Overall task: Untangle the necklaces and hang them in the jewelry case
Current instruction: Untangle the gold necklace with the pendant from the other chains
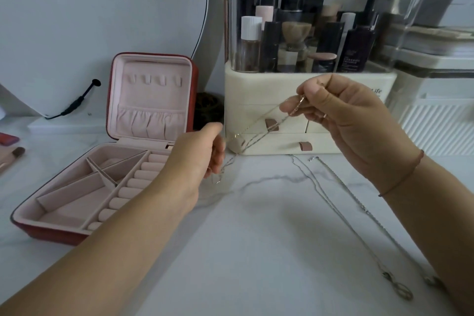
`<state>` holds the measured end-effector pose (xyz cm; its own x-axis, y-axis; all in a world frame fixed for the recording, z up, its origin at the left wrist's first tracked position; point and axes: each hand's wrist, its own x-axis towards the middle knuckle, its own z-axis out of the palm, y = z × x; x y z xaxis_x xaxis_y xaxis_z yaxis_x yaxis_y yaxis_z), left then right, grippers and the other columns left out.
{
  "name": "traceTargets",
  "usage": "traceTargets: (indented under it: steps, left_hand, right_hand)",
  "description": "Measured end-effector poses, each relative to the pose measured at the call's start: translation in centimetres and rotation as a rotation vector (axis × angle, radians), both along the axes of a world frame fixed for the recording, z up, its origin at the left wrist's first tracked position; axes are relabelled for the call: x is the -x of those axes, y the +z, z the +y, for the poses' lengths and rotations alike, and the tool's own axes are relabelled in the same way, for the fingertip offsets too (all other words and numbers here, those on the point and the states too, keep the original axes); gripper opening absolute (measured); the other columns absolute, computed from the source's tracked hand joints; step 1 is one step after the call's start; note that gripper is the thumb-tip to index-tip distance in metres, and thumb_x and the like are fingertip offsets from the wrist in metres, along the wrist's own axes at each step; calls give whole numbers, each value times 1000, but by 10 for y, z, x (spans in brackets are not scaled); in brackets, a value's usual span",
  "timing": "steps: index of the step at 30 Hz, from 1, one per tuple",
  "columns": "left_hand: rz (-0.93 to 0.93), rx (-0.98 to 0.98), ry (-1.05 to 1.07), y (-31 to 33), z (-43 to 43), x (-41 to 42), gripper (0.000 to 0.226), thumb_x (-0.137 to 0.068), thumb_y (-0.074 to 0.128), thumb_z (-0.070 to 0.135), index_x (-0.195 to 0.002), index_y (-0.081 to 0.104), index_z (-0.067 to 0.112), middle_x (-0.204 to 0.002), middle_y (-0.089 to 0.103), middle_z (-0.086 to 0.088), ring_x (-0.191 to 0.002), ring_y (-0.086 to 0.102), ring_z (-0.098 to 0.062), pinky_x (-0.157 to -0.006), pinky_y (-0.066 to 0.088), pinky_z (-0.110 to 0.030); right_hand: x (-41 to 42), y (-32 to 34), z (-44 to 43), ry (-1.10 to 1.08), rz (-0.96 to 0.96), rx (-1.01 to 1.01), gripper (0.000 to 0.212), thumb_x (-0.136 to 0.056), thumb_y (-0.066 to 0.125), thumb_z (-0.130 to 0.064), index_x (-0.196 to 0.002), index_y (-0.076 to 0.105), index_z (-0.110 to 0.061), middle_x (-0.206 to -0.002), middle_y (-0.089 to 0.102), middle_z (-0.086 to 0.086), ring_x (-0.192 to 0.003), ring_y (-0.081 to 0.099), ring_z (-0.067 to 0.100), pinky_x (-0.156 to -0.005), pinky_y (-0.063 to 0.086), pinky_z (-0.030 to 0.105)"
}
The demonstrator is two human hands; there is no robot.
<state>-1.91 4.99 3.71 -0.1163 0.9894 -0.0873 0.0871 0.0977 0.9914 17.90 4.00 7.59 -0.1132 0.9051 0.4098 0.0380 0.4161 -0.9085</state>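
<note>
Both hands are up above the white marbled desk (256, 238), with a thin gold-toned necklace (256, 124) stretched between them. The right hand (343, 115) pinches its upper end between thumb and fingertips, in front of the cream cosmetics organiser (320, 136). The left hand (200, 154), lower and seen from the back, has its fingers curled about the lower end. Several strands gather there and a short loop hangs down (whether they are knotted is too fine to tell). The strands slant taut from one hand to the other, clear of the desk.

The jewelry case (74, 200) stands open at the left, red outside and pink inside. Its lid is upright, with a row of small hooks (154, 79) above a gathered pocket. To the right of the hands, two silver necklaces (333, 208) lie stretched along the desk side by side, their pendants near the bottom edge. A thin cord bracelet (402, 174) circles the right wrist.
</note>
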Motion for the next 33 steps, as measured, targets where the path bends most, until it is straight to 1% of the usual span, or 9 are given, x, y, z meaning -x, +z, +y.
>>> traceTargets:
  steps: [7,9,12,15,18,21,24,28,33]
  left_hand:
    - [176,-101,-33,-2,-4,-5,36,-87,53,27,-55,57,13,-54,53,3,-46,40,-13,-53,33,-26]
    - [234,-167,-50,-4,-6,-6,29,-86,56,29,-63,66,16,-68,61,9,-57,48,-9,-63,39,-27]
    - [320,-231,-102,-9,-7,-8,19,-86,59,35,-76,72,26,-97,64,10,-90,56,-4,-81,40,-22]
    - [213,-185,-245,-10,-8,-11,15,-86,62,37,-92,73,28,-104,68,12,-100,59,1,-90,40,-21]
    - [23,-117,-425,-8,-11,-16,24,-87,61,33,-103,72,18,-105,72,1,-106,64,-14,-98,43,-31]
    - [-120,-90,-513,-6,-13,-19,21,-92,53,21,-101,70,12,-96,73,-3,-96,68,-19,-92,48,-30]
    - [-278,-21,-505,-5,-13,-19,16,-86,58,17,-95,68,8,-78,71,-5,-73,69,-17,-73,55,-25]
    - [-359,11,-499,-4,-13,-17,25,-68,65,24,-87,69,8,-66,68,-3,-60,66,-15,-60,54,-22]
    - [-368,11,-525,-5,-12,-16,17,-66,66,24,-73,75,12,-67,70,-5,-62,68,-17,-61,55,-23]
  right_hand:
    - [7,-9,3,-64,-206,42,16,-95,52,-13,-91,61,0,-80,74,12,-61,60,16,-55,43,29]
    - [8,-11,4,-38,-231,51,15,-94,52,-9,-92,61,2,-82,73,14,-58,59,15,-51,44,22]
    - [8,-13,4,25,-250,78,13,-93,52,-3,-97,61,5,-87,73,15,-58,60,13,-53,47,19]
    - [8,-14,3,86,-232,96,13,-92,52,0,-98,63,2,-90,73,14,-58,59,10,-58,48,21]
    - [9,-13,2,154,-175,127,14,-91,53,-1,-98,65,0,-88,72,15,-58,57,10,-58,46,20]
    - [10,-13,1,202,-170,157,22,-83,58,-13,-99,67,-1,-67,62,11,-57,53,13,-58,44,19]
    - [10,-13,1,211,-173,190,32,-77,59,-20,-101,68,-2,-57,52,1,-56,48,8,-57,43,15]
    - [9,-11,-1,240,-164,196,29,-77,60,-19,-101,69,-7,-59,47,2,-57,44,7,-56,40,15]
    - [8,-11,0,259,-201,175,19,-81,68,-16,-98,72,-12,-78,50,15,-68,46,16,-63,42,19]
